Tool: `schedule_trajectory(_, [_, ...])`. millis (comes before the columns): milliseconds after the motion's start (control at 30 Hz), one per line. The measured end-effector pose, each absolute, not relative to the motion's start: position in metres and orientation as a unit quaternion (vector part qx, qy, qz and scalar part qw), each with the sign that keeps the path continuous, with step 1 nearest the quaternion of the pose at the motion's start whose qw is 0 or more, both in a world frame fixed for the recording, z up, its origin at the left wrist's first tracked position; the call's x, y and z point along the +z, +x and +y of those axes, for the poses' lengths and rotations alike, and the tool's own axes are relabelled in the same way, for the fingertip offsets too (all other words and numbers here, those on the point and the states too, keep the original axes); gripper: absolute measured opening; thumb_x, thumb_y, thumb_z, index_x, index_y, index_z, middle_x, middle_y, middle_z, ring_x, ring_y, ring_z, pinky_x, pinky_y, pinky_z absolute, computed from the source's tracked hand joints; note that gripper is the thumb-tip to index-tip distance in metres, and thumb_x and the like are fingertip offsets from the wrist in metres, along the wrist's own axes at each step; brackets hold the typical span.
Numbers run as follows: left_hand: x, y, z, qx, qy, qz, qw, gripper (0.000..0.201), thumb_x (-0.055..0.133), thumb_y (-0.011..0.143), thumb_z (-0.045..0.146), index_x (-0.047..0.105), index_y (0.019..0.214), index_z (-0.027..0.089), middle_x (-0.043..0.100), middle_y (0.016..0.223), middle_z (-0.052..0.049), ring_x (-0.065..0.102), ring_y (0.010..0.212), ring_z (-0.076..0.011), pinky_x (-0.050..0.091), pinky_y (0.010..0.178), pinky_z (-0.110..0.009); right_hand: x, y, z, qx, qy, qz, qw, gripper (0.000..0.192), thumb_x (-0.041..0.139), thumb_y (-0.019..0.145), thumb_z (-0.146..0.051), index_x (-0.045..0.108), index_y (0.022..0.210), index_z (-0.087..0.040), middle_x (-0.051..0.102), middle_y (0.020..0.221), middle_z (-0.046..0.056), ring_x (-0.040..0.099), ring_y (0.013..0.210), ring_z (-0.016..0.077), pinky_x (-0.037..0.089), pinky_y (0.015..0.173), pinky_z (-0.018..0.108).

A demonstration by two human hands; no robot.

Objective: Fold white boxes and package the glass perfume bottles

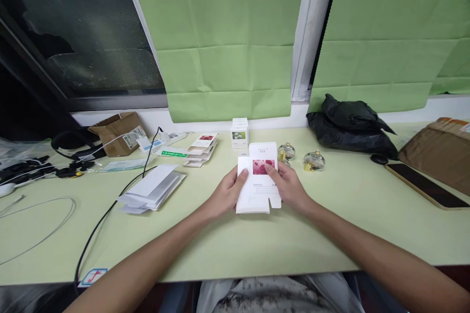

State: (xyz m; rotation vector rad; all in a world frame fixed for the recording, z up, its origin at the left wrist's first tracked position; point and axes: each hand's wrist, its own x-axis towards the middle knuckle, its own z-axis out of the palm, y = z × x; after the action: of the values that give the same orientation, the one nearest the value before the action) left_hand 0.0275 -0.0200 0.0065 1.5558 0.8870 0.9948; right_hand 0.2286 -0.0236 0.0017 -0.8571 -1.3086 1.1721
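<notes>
Carton (pixel 259 181), a flat white box blank with a red picture panel, sits at the middle of the green tabletop (pixel 227 244), held from both sides. Left hand (pixel 226 194) has its fingers clamped on the left edge, thumb on top; right hand (pixel 290 187) pinches the right edge, thumb pressed on the red panel. Two round glass bottles (pixel 314 160) stand just beyond, near a stack of small boxes (pixel 240 133); more flat blanks (pixel 152 188) lie to the left. To open the blank cleanly, pressing both side creases inward together looks best, keeping thumbs off the bottom tabs so they stay free to fold.
</notes>
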Motion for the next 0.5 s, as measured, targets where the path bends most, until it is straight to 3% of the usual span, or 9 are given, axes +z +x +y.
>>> schedule_trajectory(100, [0.013,0.025,-0.018,0.42,0.644,0.33,0.547,0.053,0.058,0.101,0.059,0.064,0.134,0.018,0.078,0.113,-0.011,0.073,0.089,-0.0237,0.057,0.074,-0.031,0.006,0.234,-0.025,0.51,-0.38,-0.566,0.525,0.044,0.066,0.094,-0.065,0.073,0.108,-0.023,0.072,0.07,0.001,0.062,0.052,0.0185,0.047,0.042,0.028])
schedule_trajectory(200, [0.016,0.02,-0.013,0.396,0.643,0.335,0.564,0.05,0.063,0.099,0.06,0.069,0.126,0.018,0.078,0.093,-0.008,0.071,0.072,-0.0198,0.054,0.06,-0.027,0.009,0.238,-0.024,0.522,-0.377,-0.576,0.503,0.047,0.065,0.094,-0.067,0.073,0.113,-0.025,0.066,0.061,-0.002,0.053,0.041,0.0156,0.038,0.033,0.026])
schedule_trajectory(300, [0.015,0.014,-0.008,0.393,0.629,0.359,0.567,0.049,0.062,0.097,0.062,0.069,0.119,0.019,0.071,0.075,-0.002,0.063,0.054,-0.0153,0.049,0.046,-0.024,0.009,0.241,-0.021,0.522,-0.364,-0.593,0.494,0.045,0.068,0.092,-0.066,0.075,0.106,-0.024,0.072,0.071,0.001,0.059,0.048,0.0167,0.04,0.037,0.025])
schedule_trajectory(500, [0.017,0.013,-0.005,0.396,0.653,0.351,0.542,0.048,0.059,0.101,0.059,0.066,0.125,0.018,0.068,0.064,0.001,0.057,0.042,-0.0117,0.046,0.042,-0.023,0.007,0.246,-0.014,0.538,-0.359,-0.568,0.508,0.037,0.069,0.095,-0.059,0.076,0.093,-0.023,0.076,0.083,0.001,0.067,0.067,0.0181,0.051,0.058,0.028])
